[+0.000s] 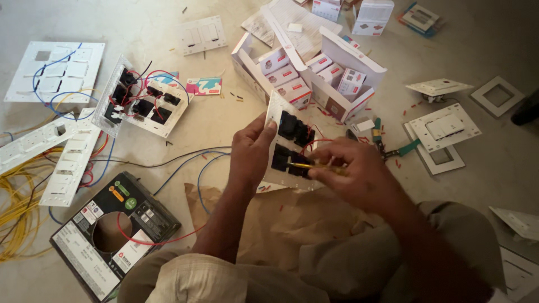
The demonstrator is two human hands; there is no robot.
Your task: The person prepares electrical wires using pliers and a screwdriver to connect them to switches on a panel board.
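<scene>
While you sit on the floor, your left hand [251,154] grips the white switch plate [292,143] by its left edge, thumb on the upper corner and fingers closed behind it, so the plate stands tilted with its back toward you. Black switch modules [296,130] sit in two rows on that back, with a red wire [312,143] looping beside them. Your right hand [352,171] is closed on a yellow-handled screwdriver [314,166], pinched between thumb and fingers, its tip lying against the lower row of modules, just right of your left hand.

Beyond the plate stands an open carton [314,67] of small boxed switches. To your left lies another wired switch plate [143,102], face down, and nearer you a flat wire pack [112,235] with a round hole. Green-handled pliers [401,150] lie right of your hands.
</scene>
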